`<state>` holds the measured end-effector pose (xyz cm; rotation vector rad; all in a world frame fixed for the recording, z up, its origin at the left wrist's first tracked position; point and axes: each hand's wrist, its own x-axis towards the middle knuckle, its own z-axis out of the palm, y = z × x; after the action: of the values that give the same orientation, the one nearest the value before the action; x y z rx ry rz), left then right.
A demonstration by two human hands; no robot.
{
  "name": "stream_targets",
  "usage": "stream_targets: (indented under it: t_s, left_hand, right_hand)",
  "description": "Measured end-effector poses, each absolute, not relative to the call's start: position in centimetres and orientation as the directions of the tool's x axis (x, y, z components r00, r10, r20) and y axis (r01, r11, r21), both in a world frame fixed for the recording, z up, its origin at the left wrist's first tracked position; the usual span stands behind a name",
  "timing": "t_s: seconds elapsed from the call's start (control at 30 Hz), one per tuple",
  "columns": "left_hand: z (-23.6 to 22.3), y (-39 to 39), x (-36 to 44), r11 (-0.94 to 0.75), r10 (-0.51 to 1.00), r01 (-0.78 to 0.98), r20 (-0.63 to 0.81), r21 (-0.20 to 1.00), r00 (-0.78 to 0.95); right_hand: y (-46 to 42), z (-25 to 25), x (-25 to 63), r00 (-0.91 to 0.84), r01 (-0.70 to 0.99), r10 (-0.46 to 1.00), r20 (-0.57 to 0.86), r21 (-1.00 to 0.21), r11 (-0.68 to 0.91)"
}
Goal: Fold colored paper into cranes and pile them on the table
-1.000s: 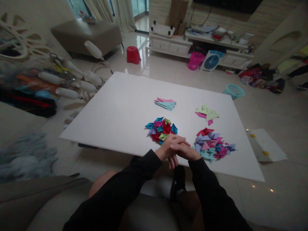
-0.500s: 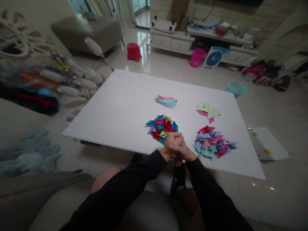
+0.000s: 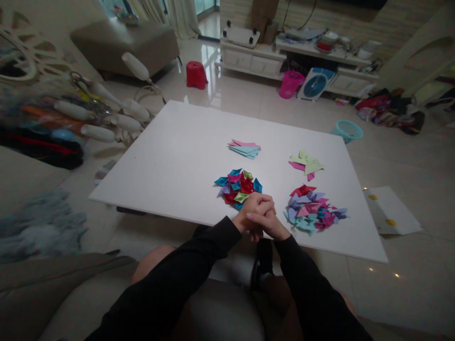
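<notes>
Currently sits at a white table [image 3: 159, 156], with a many-armed lamp [image 3: 100, 132] beyond its left edge. Going right, has a pile of small shiny folded papers [image 3: 235, 185] in blue, red, pink, purple and green near the table's front edge, and a flat fan of pink and pale blue paper strips [image 3: 245, 148] farther back, well apart from that pile. Just in front of the shiny pile, holds the left hand [image 3: 251, 208] closed around the right, with fingers laced through and curled down. Hides part of the pile's near side with it; cannot tell whether touching any paper there. Clenches the right hand [image 3: 268, 221] in return around the left, with thumb laid across the other hand, at the table's front edge. Cannot tell whether gripping anything between the palms. To the right of the hands, has a wider pile of matte folded papers [image 3: 313, 210] in purple, pink, red and pale teal, set apart from the fingers. Behind that, has a few light green and magenta folded pieces [image 3: 307, 164] lying loosely together. Farthest right, has a teal basket [image 3: 347, 130] beyond the back corner and a white sheet with yellow spots [image 3: 394, 210] past the right edge.
</notes>
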<state>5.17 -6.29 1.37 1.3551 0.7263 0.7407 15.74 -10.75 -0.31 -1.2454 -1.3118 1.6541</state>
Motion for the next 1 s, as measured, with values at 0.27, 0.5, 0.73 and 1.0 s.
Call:
stream_targets:
  t_s: [0.27, 0.5, 0.73, 1.0]
  left_hand:
    - [1.5, -2.7, 3.5, -0.194, 0.958, -0.249, 0.238, 0.949, 0.162]
    - [0.5, -4.8, 4.1, -0.402, 0.872, -0.014, 0.387, 0.916, 0.300]
    - [0.4, -6.9, 5.1, -0.472, 0.759, 0.004, 0.404, 0.882, 0.511]
    - [1.5, -7.5, 5.5, -0.505, 0.715, 0.119, 0.337, 0.855, 0.612]
  right_hand:
    - [-8.0, 1.9, 19.3, -0.098, -0.101, 0.995, 0.021, -0.995, 0.011]
    - [-6.6, 0.4, 20.7, 0.366, 0.009, 0.904, 0.222, -0.972, 0.235]
    - [-7.0, 1.4, 20.6, 0.396, 0.088, 0.857, 0.331, -0.942, 0.324]
    - [-6.9, 0.9, 20.7, 0.352, 0.357, 0.903, 0.246, -0.927, 0.113]
